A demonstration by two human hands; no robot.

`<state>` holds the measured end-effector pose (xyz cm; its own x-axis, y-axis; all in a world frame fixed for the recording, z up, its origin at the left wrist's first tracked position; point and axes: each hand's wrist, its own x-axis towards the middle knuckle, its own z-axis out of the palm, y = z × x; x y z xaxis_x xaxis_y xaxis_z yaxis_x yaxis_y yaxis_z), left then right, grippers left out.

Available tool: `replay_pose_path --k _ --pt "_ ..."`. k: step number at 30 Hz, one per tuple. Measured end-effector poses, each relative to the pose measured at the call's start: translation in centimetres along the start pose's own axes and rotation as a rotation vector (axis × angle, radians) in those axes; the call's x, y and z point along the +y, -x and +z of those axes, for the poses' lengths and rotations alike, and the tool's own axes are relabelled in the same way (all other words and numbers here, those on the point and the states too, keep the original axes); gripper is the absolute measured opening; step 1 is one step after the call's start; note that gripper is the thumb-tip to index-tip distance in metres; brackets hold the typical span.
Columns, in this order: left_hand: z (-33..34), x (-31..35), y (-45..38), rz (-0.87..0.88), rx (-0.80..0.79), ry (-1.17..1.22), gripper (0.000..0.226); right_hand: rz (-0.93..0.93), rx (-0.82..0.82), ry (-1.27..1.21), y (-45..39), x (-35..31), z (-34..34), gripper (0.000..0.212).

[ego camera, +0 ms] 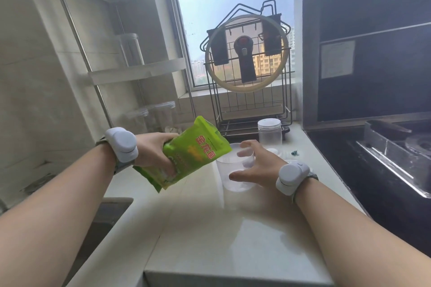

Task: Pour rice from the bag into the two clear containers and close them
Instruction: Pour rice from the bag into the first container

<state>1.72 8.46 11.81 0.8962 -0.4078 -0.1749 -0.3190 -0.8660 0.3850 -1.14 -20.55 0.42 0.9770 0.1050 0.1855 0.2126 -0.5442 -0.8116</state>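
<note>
Pouring hand: left hand (155,150), fingers clamped round green rice bag (191,152), tilted over open container (234,170).
Steadying hand: right hand (257,166), fingers spread beside container.
Surface (198,228): lidded container (269,131) behind.

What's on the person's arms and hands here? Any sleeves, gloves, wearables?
Both forearms are bare: no sleeves, no gloves. Each wrist carries a white, rounded pod-like device on a grey strap, one on the left wrist and one on the right wrist. No cables show. The right device has a thin dark seam line; no other markings are readable.
</note>
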Motion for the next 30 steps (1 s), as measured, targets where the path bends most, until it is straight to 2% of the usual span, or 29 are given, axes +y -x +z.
replay_pose_path --k 16,21,30 --pt "-2.0 1.4 -0.3 -0.043 -0.05 -0.066 0.062 -0.004 -0.004 -0.006 0.0 0.2 0.1 0.094" --pt "-2.2 1.8 -0.3 -0.033 -0.035 -0.086 0.051 -0.001 -0.012 -0.016 -0.1 0.3 0.0 0.093" --pt "-2.7 2.7 -0.5 -0.039 -0.028 -0.167 0.05 -0.001 -0.016 -0.01 -0.1 0.2 0.1 0.093"
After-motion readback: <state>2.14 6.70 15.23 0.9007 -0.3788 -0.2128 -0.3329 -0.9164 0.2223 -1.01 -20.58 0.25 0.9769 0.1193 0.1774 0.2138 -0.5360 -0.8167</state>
